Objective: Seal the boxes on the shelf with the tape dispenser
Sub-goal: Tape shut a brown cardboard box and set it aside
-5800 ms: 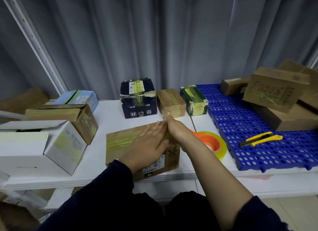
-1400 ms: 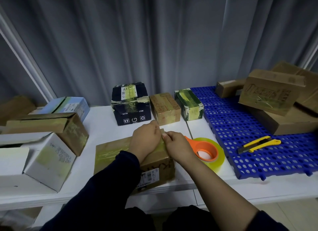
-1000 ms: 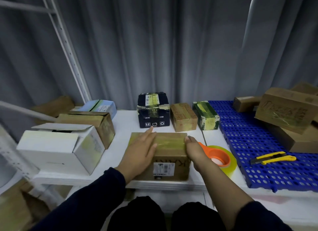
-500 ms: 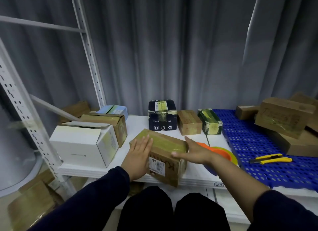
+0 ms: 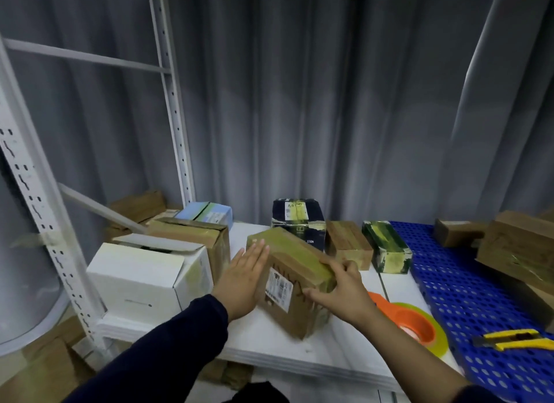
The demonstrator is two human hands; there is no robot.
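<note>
A taped brown cardboard box (image 5: 295, 275) with a white shipping label sits turned at an angle on the white shelf (image 5: 269, 347). My left hand (image 5: 244, 278) lies flat with spread fingers against its left side. My right hand (image 5: 340, 291) grips its right near corner, fingers over the top edge. The orange tape dispenser (image 5: 410, 324) with a yellowish tape roll lies on the shelf just right of my right wrist, untouched.
A white box (image 5: 144, 275) with a loose flap and a brown box (image 5: 192, 233) stand at the left. A black box (image 5: 296, 219), a small brown box (image 5: 347, 245) and a green-taped box (image 5: 386, 251) line the back. A blue perforated mat (image 5: 467, 288) carries a yellow utility knife (image 5: 514, 339) and brown boxes (image 5: 521, 246). A white shelf upright (image 5: 45, 216) rises at the left.
The box has been rotated and slid away from the front edge, toward the left rear. My right hand moved from its top to its near corner. The camera tilted up and left.
</note>
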